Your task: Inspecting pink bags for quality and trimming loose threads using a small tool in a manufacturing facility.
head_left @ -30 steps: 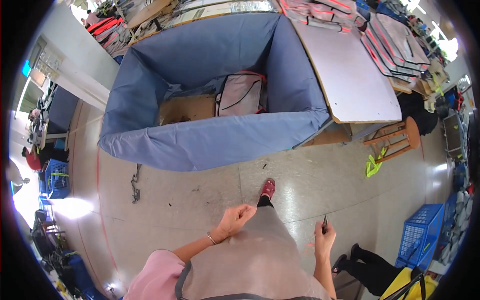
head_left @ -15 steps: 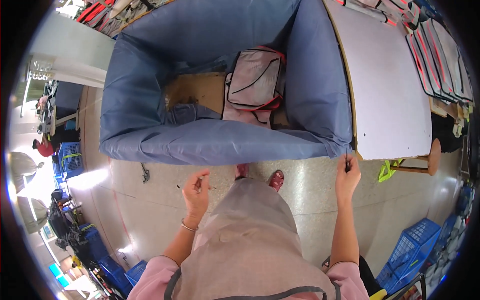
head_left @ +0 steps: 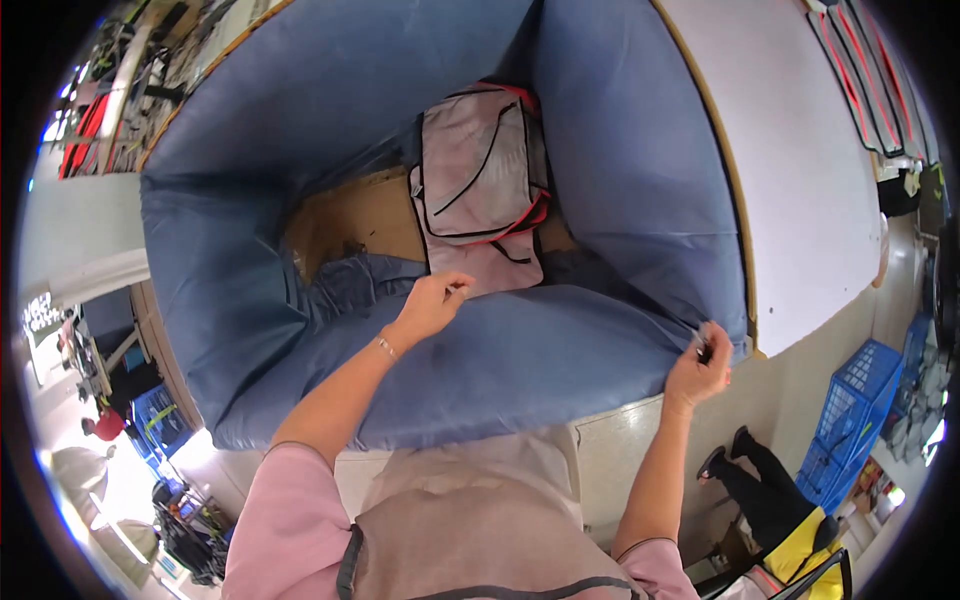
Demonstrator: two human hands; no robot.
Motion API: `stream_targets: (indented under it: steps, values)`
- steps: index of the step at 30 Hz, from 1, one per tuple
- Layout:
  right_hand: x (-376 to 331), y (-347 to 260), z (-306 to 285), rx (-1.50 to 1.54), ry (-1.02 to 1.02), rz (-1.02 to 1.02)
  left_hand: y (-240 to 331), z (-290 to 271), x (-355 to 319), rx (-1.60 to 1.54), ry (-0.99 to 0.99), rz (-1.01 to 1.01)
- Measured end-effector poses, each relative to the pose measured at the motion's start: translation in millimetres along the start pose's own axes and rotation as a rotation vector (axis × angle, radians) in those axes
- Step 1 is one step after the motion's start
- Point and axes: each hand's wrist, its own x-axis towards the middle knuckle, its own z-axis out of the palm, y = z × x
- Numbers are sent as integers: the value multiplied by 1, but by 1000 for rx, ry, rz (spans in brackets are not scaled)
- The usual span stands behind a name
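Before me is a large bin lined with blue fabric [head_left: 480,355]. Inside lie pinkish-grey bag pieces [head_left: 478,170] with black edging and red trim, partly covering a brown board bottom [head_left: 365,225]. My left hand [head_left: 432,303] reaches over the near rim, close to the pieces' lower end, its fingers curled together; whatever they might hold is too small to make out. At the bin's near right corner, my right hand [head_left: 698,372] is closed around a small dark tool, its kind unclear, with a shiny tip beside the lining.
A white tabletop [head_left: 800,190] adjoins the bin's right side, with stacked grey, red-trimmed pieces [head_left: 875,85] at its far end. Blue crates [head_left: 848,415] stand at the right. Behind me at lower right is another person in black trousers [head_left: 765,490] and yellow.
I have come closer to the bin. My left hand has moved forward from before the rim to above it; my right hand is still near the right corner, now over the lining.
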Motion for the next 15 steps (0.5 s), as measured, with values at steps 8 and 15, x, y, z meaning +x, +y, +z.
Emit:
stream_targets:
  steps: [8,15]
  values:
    - [-1,-8,-5,-189,54,86,-196,-13,121,165,99,-462]
    - [-4,-8,-18,-465,32,217,-274,53,203,250,-81,-484]
